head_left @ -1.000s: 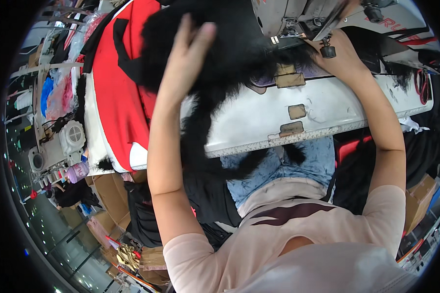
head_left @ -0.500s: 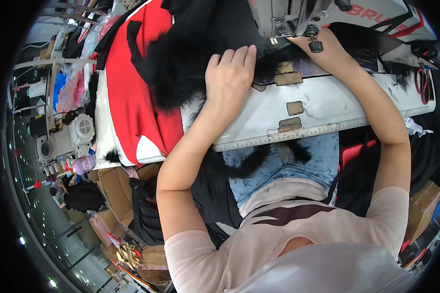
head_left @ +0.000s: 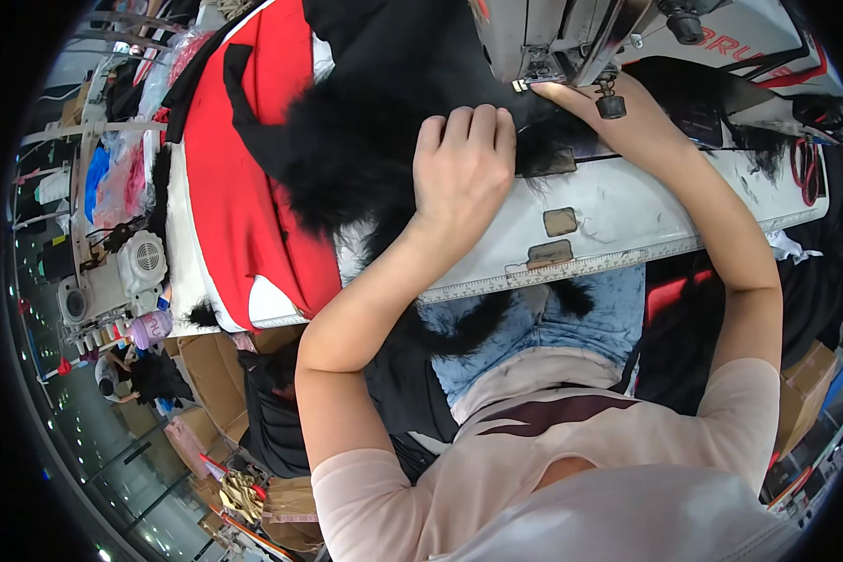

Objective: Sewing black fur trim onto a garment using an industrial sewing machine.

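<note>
Black fabric with fluffy black fur trim [head_left: 337,155] lies across the sewing table, its upper part running under the sewing machine head [head_left: 557,42]. My left hand [head_left: 464,173] is closed over the fabric's near edge, left of the presser foot [head_left: 532,82]; its fingertips are bent out of sight. Close by the foot, my right hand [head_left: 623,122] reaches in from the right, one digit stretched left along the fabric. The machine head hides its other fingers, so its grip cannot be made out.
Red cloth [head_left: 244,197] with a black strip covers the table's left side. A ruler strip [head_left: 571,262] lines the near edge. Red-handled scissors [head_left: 806,173] lie at the right. Black fur strips [head_left: 478,328] rest on my lap. Cardboard boxes [head_left: 211,375] and a white motor [head_left: 143,262] stand left.
My left hand has shifted right, closer to the presser foot, with the fur trim now covering more of the patched table there. My right hand's visible digit has moved slightly left. The view has tilted slightly.
</note>
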{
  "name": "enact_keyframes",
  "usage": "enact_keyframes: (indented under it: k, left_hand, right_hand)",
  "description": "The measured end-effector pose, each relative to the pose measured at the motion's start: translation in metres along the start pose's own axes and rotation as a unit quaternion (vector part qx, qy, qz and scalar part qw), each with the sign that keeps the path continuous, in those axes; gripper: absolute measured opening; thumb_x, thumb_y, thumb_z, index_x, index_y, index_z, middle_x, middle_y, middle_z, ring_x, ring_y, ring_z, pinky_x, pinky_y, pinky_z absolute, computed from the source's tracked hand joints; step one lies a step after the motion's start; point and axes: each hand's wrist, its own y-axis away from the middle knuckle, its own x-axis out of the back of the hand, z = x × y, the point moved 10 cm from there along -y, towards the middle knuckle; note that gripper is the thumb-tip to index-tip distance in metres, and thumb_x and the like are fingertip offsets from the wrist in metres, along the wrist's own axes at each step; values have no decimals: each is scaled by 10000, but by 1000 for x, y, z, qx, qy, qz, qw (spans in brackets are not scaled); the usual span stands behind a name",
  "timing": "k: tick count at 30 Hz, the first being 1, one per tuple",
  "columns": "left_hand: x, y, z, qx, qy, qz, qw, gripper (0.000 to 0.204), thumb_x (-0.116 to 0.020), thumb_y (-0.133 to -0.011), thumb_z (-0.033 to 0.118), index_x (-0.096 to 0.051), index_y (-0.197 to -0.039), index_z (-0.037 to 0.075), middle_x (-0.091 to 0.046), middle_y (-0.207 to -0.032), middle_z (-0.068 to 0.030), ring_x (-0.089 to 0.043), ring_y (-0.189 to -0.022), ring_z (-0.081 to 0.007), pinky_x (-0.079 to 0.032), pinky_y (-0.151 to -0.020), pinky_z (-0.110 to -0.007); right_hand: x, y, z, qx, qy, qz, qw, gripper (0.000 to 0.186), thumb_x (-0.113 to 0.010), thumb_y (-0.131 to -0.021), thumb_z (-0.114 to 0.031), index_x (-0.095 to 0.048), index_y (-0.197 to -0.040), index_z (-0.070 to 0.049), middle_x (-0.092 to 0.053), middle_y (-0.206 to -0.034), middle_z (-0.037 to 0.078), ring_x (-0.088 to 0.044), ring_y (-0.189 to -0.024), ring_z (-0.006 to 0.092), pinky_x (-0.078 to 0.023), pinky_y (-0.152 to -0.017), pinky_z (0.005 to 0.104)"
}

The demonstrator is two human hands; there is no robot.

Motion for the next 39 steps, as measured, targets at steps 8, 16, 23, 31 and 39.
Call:
enact_keyframes:
  k: [8,16,23,31,39]
  left_hand:
    - [1,2,1,-28,24,21,999,238,-649,-742,95,-679,-957,-3,-716,-1058,-136,-666,-918,-214,-471,-810,-363]
    - [-21,-2,3,-47,39,-53,997,341,-621,-831,101,-688,-1147,-10,-694,-1223,-174,-679,-1130,-277,-515,-983,-420]
    - [-18,-3,-7,-66,66,-48,994,391,-608,-796,63,-666,-1178,0,-679,-1220,-137,-667,-1135,-271,-531,-966,-392]
    - [-18,-3,-1,-74,55,-66,994,435,-626,-789,113,-655,-1196,-38,-650,-1245,-165,-624,-1113,-267,-476,-981,-379]
    - [-12,-5,-2,-58,46,-47,996,383,-630,-773,77,-682,-1142,-12,-690,-1176,-127,-669,-1074,-250,-511,-919,-357]
  right_hand:
    - [-5,7,16,-34,49,-28,998,183,-622,-812,-66,-676,-987,-75,-651,-884,126,-645,-861,321,-520,-771,409]
    - [20,9,25,-92,47,22,994,81,-609,-694,-32,-617,-774,-33,-629,-798,167,-616,-797,377,-495,-731,450]
    - [7,11,26,-124,111,-53,985,118,-620,-747,-68,-612,-862,-42,-628,-842,96,-640,-874,298,-525,-791,393]
    - [-4,12,11,-45,61,-25,997,419,-640,-790,-89,-699,-1188,-205,-624,-857,67,-611,-868,267,-504,-797,407]
    - [-5,13,13,-38,45,-5,998,450,-630,-798,-91,-671,-1240,-167,-642,-925,78,-610,-886,293,-510,-783,422]
